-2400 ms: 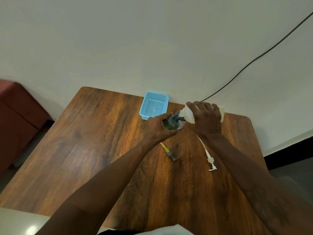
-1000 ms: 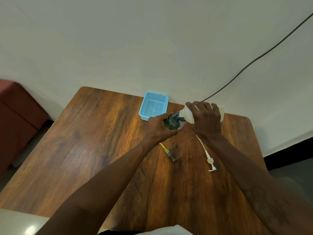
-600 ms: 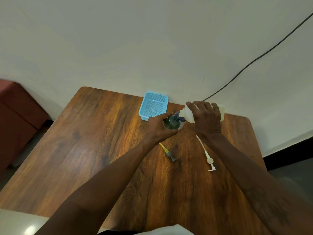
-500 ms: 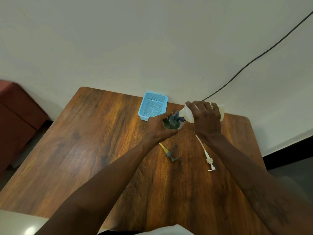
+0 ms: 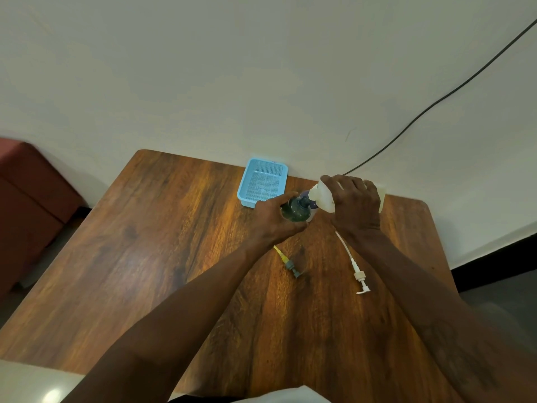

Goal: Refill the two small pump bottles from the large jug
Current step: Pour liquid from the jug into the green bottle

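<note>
My left hand (image 5: pixel 268 219) grips a small dark green bottle (image 5: pixel 295 210) standing upright at the far side of the wooden table (image 5: pixel 145 257). My right hand (image 5: pixel 354 206) holds a white bottle (image 5: pixel 321 197) tipped on its side, its mouth against the green bottle's open neck. A purple-blue piece shows between the two mouths. Two pump heads lie loose on the table nearer to me: a yellow-tubed dark one (image 5: pixel 287 261) and a white one (image 5: pixel 356 269) with a long tube. The large jug cannot be made out apart from the white bottle.
A light blue mesh basket (image 5: pixel 263 181) sits against the wall just left of the bottles. A black cable (image 5: pixel 436 103) runs down the wall to the table's back edge. A dark red seat (image 5: pixel 26 199) stands left of the table.
</note>
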### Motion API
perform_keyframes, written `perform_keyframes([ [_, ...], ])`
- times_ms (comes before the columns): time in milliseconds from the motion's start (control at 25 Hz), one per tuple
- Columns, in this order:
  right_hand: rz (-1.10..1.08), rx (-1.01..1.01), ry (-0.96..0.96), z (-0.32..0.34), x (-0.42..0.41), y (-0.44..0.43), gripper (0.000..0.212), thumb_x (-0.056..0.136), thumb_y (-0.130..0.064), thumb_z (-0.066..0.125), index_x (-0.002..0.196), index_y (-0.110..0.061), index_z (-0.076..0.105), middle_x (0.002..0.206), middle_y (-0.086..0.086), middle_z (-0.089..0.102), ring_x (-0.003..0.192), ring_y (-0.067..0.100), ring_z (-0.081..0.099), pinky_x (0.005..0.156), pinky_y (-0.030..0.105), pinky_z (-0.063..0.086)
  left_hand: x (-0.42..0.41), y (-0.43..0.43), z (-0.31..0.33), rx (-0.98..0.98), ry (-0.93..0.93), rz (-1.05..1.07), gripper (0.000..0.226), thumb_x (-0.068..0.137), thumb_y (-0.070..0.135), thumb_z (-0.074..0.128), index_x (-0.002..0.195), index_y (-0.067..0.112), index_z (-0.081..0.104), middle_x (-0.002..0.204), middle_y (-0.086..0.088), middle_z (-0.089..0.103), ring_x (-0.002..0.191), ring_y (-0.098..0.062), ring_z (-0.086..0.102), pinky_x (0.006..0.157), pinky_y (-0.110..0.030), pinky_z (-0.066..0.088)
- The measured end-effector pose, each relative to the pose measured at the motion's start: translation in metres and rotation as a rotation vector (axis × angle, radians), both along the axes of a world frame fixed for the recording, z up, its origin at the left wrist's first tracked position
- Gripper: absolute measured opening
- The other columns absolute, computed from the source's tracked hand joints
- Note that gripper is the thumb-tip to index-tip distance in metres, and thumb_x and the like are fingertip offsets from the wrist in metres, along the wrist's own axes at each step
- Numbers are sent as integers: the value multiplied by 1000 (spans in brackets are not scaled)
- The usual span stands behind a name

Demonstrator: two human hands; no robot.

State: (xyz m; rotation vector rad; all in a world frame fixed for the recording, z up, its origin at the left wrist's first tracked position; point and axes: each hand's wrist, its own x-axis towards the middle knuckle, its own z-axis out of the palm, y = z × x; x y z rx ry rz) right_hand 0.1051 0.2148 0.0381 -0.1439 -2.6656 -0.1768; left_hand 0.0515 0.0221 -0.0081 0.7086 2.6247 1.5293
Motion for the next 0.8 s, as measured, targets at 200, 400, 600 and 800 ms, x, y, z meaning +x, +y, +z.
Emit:
perform_keyframes([
  [200,-7,-134,23,0,2,-5,71,67,-27,92,130,-15,61,120,13,69,101,35,68,86,53,56,0,1,2,34,0,-8,64,67,37,93,125,23,69,112,7,73,103,-3,61,82,-12,46],
  [400,-88,-468,8,1,2,1,77,68,-49,87,133,-26,54,122,3,67,101,23,67,84,39,59,1,2,3,48,-8,-17,62,63,34,93,121,27,70,105,14,70,100,-4,63,84,-23,54],
  [600,-176,-692,-42,-15,12,6,87,62,-56,89,135,-28,52,130,1,63,111,22,62,85,30,49,6,2,0,90,-36,-26,54,65,31,93,112,38,66,102,17,70,97,-5,67,82,-31,61],
  [800,-284,-830,-82,-38,19,15,90,58,-52,93,133,-21,54,131,3,62,112,22,59,82,27,44,11,8,-9,60,-40,-52,55,67,35,92,112,45,61,103,24,67,101,0,65,89,-30,59],
])
